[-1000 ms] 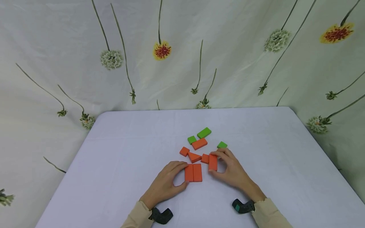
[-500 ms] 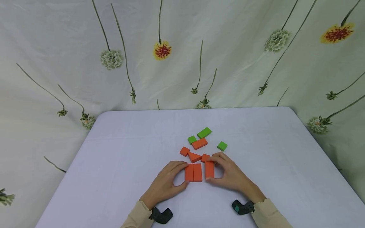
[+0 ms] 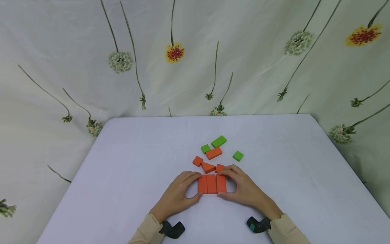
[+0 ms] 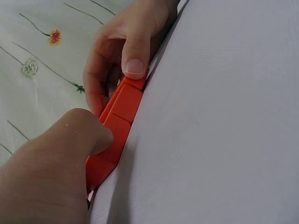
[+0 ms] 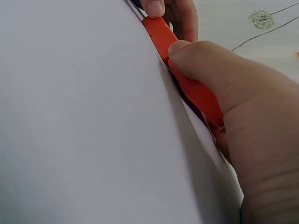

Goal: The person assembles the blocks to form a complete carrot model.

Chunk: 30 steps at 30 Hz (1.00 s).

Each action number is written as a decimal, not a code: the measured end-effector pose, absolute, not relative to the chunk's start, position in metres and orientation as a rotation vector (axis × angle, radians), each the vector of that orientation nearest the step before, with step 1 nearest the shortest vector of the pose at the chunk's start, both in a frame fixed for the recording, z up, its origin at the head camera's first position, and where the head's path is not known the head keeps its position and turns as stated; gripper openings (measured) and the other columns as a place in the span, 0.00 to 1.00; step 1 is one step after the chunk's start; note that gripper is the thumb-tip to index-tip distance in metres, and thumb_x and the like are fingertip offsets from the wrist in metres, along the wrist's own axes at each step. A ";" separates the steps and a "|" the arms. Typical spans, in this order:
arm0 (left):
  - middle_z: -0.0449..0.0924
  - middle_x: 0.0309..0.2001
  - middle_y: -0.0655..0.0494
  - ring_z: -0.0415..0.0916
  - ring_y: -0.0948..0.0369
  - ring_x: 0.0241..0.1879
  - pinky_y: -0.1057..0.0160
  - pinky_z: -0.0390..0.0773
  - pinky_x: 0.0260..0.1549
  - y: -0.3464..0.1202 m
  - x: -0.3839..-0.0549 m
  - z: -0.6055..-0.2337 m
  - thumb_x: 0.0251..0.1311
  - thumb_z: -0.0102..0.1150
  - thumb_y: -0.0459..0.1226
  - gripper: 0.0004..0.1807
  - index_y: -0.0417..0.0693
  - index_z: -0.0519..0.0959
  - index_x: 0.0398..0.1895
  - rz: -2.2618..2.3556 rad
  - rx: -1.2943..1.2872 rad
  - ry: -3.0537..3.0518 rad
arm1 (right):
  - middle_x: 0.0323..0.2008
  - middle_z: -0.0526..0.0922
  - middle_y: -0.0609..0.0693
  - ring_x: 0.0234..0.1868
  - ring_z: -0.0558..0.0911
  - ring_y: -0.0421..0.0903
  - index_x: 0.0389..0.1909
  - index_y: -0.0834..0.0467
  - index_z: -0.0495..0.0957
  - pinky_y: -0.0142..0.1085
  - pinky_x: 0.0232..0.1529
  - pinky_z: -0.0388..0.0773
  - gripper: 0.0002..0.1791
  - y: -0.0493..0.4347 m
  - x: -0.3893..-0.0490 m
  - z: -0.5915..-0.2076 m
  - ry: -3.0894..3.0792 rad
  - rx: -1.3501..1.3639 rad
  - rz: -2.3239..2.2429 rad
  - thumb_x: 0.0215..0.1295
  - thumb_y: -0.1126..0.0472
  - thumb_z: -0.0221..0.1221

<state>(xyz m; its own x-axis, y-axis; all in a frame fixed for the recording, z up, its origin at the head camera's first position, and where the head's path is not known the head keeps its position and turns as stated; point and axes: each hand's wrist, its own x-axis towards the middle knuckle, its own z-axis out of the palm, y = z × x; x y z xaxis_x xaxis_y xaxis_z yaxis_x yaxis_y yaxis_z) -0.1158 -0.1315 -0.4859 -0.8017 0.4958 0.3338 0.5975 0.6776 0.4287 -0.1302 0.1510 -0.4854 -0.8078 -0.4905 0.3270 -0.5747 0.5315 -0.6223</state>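
Observation:
Three rectangular orange blocks lie side by side on the white table, their long sides together. My left hand [image 3: 178, 195] pinches the left block [image 3: 202, 185] by its near and far ends, thumb nearest me. Beside it lies the middle block [image 3: 211, 185], which neither hand grips. The right block [image 3: 221, 185] is held the same way by my right hand [image 3: 246, 188], and it lies against or very close to the middle one. In the left wrist view the right thumb [image 4: 135, 60] presses on a block's near end.
Behind the row are an orange triangle block [image 3: 208, 167], small orange blocks [image 3: 197, 161] [image 3: 219, 167] and a longer orange block [image 3: 214, 153]. Farther back lie a long green block [image 3: 219, 141] and two small green blocks [image 3: 205, 148] [image 3: 238, 156]. A flowered cloth [image 3: 253, 74] hangs behind the table.
My right hand has slid its orange block left and toward me, from beside the small orange block to the right side of the pair. My left hand has stayed in place.

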 end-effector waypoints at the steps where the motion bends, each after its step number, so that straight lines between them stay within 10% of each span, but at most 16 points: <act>1: 0.80 0.62 0.59 0.73 0.61 0.65 0.57 0.78 0.65 -0.131 -0.116 -0.486 0.58 0.74 0.48 0.32 0.50 0.79 0.65 -0.791 -0.889 -2.700 | 0.56 0.75 0.40 0.54 0.76 0.36 0.60 0.47 0.80 0.34 0.55 0.83 0.34 0.151 -0.130 -0.485 -2.659 0.916 1.138 0.51 0.48 0.80; 30: 0.79 0.63 0.60 0.73 0.62 0.65 0.57 0.78 0.65 -0.132 -0.116 -0.489 0.59 0.73 0.49 0.33 0.51 0.78 0.67 -0.781 -0.872 -2.719 | 0.58 0.72 0.41 0.61 0.73 0.40 0.62 0.49 0.82 0.38 0.61 0.81 0.34 0.150 -0.131 -0.487 -2.708 0.912 1.074 0.52 0.47 0.79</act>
<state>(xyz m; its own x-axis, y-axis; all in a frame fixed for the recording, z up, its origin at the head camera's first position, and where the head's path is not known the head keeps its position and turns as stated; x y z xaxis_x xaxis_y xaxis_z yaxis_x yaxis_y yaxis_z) -0.1161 -0.1316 -0.4888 -0.8116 0.4890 0.3196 0.5841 0.6898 0.4278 -0.1312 0.1498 -0.4866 -0.8177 -0.4980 0.2886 -0.5604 0.5745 -0.5966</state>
